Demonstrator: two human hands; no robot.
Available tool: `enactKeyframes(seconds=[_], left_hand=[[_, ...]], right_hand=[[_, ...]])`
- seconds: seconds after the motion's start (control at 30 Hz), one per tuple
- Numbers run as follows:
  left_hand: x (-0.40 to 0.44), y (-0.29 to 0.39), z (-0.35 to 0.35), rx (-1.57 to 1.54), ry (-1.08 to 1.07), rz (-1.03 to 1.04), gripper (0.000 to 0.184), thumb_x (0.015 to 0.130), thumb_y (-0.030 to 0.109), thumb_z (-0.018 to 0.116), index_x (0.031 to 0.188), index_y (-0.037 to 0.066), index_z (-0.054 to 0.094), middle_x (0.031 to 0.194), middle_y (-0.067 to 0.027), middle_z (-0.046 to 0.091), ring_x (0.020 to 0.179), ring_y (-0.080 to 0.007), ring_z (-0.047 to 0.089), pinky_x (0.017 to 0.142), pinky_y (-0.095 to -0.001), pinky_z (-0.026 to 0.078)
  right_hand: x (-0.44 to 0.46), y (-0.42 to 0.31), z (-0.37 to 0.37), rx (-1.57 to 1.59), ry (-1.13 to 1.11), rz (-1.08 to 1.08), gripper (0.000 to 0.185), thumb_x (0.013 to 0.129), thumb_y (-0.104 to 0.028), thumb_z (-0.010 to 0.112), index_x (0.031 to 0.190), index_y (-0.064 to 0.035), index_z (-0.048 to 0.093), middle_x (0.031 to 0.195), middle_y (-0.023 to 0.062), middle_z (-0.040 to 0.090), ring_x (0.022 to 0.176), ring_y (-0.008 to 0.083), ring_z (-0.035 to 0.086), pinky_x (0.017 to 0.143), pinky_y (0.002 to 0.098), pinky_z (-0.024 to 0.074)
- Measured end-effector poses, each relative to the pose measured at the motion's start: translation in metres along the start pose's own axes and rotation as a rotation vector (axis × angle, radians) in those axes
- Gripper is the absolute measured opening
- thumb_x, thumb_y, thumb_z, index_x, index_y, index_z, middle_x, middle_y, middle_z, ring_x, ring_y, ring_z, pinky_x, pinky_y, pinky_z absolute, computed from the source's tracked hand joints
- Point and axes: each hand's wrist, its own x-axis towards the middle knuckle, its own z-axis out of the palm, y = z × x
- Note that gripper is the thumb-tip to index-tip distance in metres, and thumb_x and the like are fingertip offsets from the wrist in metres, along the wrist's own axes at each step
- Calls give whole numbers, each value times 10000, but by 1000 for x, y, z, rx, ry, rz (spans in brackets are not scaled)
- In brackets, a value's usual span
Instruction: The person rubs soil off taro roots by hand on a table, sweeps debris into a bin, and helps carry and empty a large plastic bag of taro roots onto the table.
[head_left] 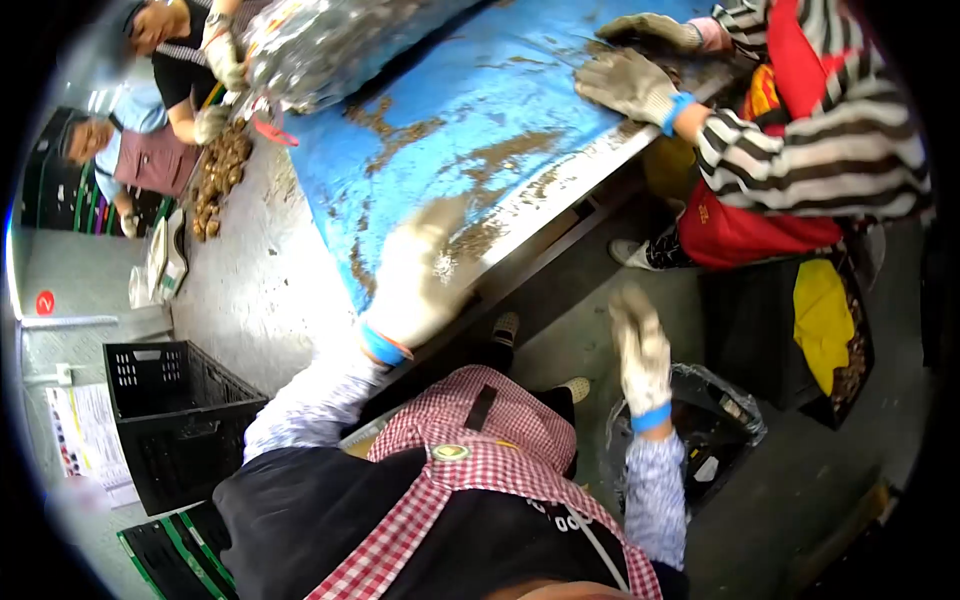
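Observation:
My left hand [420, 280], in a pale glove with a blue band at the wrist, is smeared by motion over the near edge of the blue table surface [400, 185]. Brown dirt [475, 238] lies beside it on that surface. My right hand [640, 350], also gloved with a blue wristband, is held up off the table, above a black bin lined with clear plastic [715, 420]. Its fingers are stretched out, and nothing shows in it.
A co-worker in striped sleeves [800, 165] rests gloved hands on the table at the right. Two people stand at the upper left near brown lumps [220, 170] and a big plastic bag [320, 50]. Black crates [190, 430] stand lower left; a yellow cloth [822, 320] hangs right.

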Motion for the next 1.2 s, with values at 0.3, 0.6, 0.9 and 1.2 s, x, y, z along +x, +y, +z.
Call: enactKeyframes(seconds=[0.3, 0.6, 0.9, 1.2], left_hand=[[-61, -129, -46, -100, -541, -578, 687, 818, 171, 649, 1410, -24, 361, 1450, -306, 323, 1362, -424, 308, 1138, -449, 271], [-112, -138, -18, 7, -396, -151, 559, 733, 198, 685, 1237, 9, 536, 1217, -186, 525, 1102, -356, 510, 944, -472, 406], [6, -305, -37, -363, 72, -482, 456, 847, 198, 589, 1250, -10, 546, 1217, -255, 554, 1132, -369, 537, 991, -408, 419], [114, -395, 40, 307, 73, -451, 296, 813, 242, 536, 991, 32, 644, 976, -205, 645, 926, -367, 580, 832, -480, 439]], right_hand=[[260, -34, 108, -549, 174, -229, 503, 906, -395, 529, 1220, -2, 511, 1167, 223, 612, 1108, 383, 564, 947, 408, 441], [128, -111, 271, -947, -554, -495, 429, 862, -453, 577, 1166, -154, 619, 1185, 79, 581, 1022, 279, 546, 868, 389, 471], [375, -119, 298, -582, -189, -542, 285, 912, -295, 495, 1028, -58, 602, 1096, 234, 599, 1010, 350, 577, 848, 423, 474], [344, -129, 384, -913, -599, -563, 444, 957, -416, 408, 1079, -60, 644, 1070, 166, 604, 1052, 303, 534, 884, 411, 458]])
